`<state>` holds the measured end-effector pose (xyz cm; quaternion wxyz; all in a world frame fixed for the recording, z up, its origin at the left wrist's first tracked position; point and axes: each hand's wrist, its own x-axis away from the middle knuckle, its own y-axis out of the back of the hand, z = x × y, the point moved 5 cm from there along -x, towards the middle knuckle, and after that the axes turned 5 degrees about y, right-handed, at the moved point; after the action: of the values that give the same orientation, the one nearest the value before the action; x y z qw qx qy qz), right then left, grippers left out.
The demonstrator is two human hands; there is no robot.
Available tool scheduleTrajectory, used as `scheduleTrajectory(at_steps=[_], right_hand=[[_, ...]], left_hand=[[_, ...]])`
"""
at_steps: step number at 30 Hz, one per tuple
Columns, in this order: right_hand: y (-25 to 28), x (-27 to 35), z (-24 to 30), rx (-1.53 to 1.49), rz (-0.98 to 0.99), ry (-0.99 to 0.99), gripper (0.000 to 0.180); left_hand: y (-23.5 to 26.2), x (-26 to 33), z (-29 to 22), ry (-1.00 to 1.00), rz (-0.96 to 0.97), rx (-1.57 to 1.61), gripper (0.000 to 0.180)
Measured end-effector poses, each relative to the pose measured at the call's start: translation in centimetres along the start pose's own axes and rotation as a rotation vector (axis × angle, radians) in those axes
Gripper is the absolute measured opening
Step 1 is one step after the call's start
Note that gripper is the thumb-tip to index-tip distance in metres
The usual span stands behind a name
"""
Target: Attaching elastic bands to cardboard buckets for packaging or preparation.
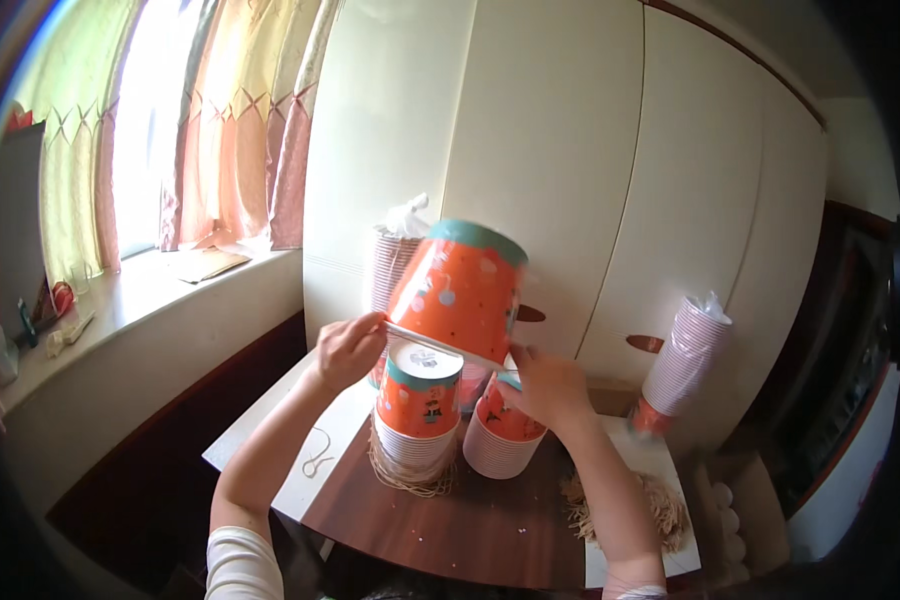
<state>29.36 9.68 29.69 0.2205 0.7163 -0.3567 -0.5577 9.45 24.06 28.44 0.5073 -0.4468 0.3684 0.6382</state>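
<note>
An orange paper bucket [460, 290] with a teal band is held upside down and tilted above the table. My left hand [350, 350] pinches its white rim on the left side. My right hand [550, 388] is closed at the rim on the other side, some of its fingers hidden. Just below stands an upside-down stack of matching buckets [420, 405], its white base facing up. A second nested stack [505, 440] is beside it, partly behind my right hand. Loose tan cord [410, 482] lies around the foot of the left stack.
Tall wrapped stacks of buckets stand behind the left stack [388, 265] and at the right [685, 350]. A tan cord bundle [660, 510] lies by my right forearm on the brown and white table [420, 535]. A cardboard box [760, 490] sits at the right.
</note>
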Motion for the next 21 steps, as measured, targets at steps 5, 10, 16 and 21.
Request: scheduleTrajectory(at_steps=[5,10,16,21], right_hand=[[-5.7,-1.0,-2.7,-0.060,0.012,-0.158,0.044],[-9.2,-2.2,-3.2,-0.051,-0.014,-0.141,0.034],[-12.3,-3.5,-1.8,-0.091,0.142,-0.237,0.034],[-14.1,-2.9,-1.2,-0.097,0.101,-0.191,0.029]], left_hand=[[-3.1,3.1,1.5,0.003,0.119,-0.027,0.010],[-5.2,6.0,3.3,0.149,0.243,-0.031,0.011],[-6.5,10.4,5.3,0.405,0.281,-0.011,0.007],[-7.5,12.7,6.1,0.578,0.355,0.041,0.007]])
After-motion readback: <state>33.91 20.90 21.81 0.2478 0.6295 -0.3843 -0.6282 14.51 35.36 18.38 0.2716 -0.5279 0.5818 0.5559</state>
